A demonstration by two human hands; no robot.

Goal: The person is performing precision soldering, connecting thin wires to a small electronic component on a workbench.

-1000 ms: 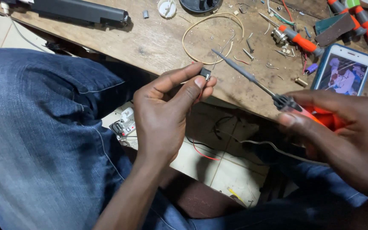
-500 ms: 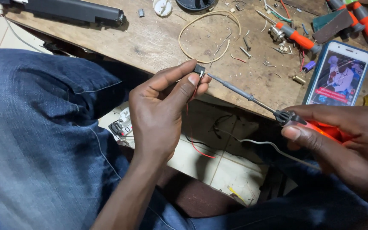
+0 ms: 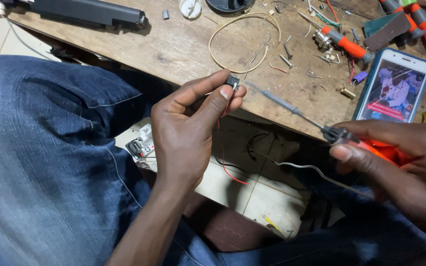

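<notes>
**Small part pinched in my left hand, iron tip just off it**

Small black component (image 3: 232,81) sits between my left thumb and fingertips, held up just over the near edge of the wooden bench (image 3: 173,49). A thin red wire (image 3: 223,148) hangs down from it past my palm. Left hand (image 3: 188,133) is closed in a narrow pinch on the part.

Soldering iron (image 3: 292,111) points at it from the right, tip close beside the part; can't tell if it touches. Right hand (image 3: 395,167) is wrapped around the iron's orange handle, grey cord trailing below.

On the bench beyond: loop of tan wire (image 3: 245,42), phone (image 3: 395,88) with lit screen, orange-handled screwdrivers (image 3: 420,24), loose screws. My jeans-clad knee (image 3: 40,148) is to the left.
</notes>
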